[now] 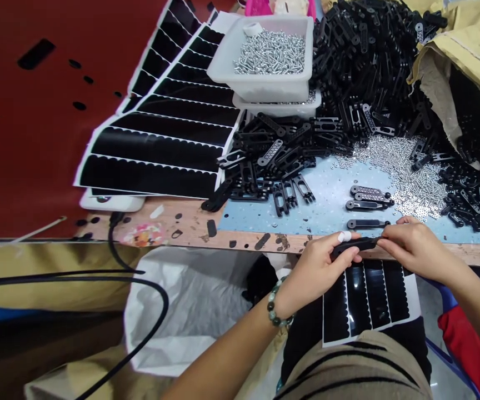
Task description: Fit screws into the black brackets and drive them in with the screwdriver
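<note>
Both hands pinching one black part at the table edge

My left hand (321, 265) grips one end of the black part (360, 244) between thumb and fingers, with white tape (344, 236) wrapped round one finger. My right hand (417, 247) pinches the other end with its fingertips, so the part lies level between my hands, over the edge of the table (244, 240). A beaded bracelet (271, 305) circles my left wrist.

Just beyond my fingers, on a blue mat (327, 191), lies one slim black piece (365, 224), and past it a small stack of similar pieces (367, 195). Loose silvery screws (419, 180) spread beyond my right hand. Farther off, ahead of my left fingers, are a heap of black parts (284, 145) and a white tub (265, 88) of screws. Below my fingers, a sheet of black stickers (375, 297) rests on my lap.
</note>
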A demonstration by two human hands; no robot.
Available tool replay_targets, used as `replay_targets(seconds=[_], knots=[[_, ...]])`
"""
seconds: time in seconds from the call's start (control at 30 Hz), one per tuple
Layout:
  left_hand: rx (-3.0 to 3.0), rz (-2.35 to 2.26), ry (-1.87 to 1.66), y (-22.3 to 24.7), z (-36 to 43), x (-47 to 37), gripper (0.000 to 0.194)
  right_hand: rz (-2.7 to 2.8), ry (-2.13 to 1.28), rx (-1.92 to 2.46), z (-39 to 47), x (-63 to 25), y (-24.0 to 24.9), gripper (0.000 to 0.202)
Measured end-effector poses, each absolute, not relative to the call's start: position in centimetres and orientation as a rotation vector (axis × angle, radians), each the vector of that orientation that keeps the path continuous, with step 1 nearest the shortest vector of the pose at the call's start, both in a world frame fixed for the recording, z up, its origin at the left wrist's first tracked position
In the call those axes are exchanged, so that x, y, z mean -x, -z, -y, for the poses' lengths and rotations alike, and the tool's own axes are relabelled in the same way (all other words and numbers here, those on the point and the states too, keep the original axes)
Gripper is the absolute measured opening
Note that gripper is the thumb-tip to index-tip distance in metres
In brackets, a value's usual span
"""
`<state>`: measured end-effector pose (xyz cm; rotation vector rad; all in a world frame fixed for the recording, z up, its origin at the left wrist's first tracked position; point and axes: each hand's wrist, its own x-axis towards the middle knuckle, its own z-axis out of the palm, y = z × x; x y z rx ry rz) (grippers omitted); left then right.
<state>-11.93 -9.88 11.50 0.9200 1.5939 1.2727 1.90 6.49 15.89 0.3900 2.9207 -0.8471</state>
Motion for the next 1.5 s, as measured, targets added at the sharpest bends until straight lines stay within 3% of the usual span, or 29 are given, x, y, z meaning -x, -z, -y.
replay_targets(seconds=[0.63, 0.93, 1.07, 1.2, 1.5], knots=[[-1.013, -1.889, -1.429, -10.8, 10.3, 10.8, 0.032, -3.305, 0.666, -0.436, -3.9, -1.6, -15.0, 0.03], [-0.657, -1.752, -1.667, -10.7, 11.3, 11.5, 0.037, -3.244, 0.401, -0.936, -5.4, -1.0, -14.7, 0.037], [-0.443, -1.545, -1.726, -11.0, 11.7, 13.0, 0.041, -3.051, 0.839, -1.19, -7.2, -0.5, -14.6, 0.023], [-0.273, -1.379, -1.762, -11.4, 11.9, 13.9, 0.042, -2.95, 1.241, -1.053, -6.9, 1.9, -14.6, 0.014], [-0.009, -1.237, -1.886, -11.3, 13.7, 15.7, 0.043, -3.193, 1.495, -0.775, -9.6, 9.9, -14.3, 0.027]])
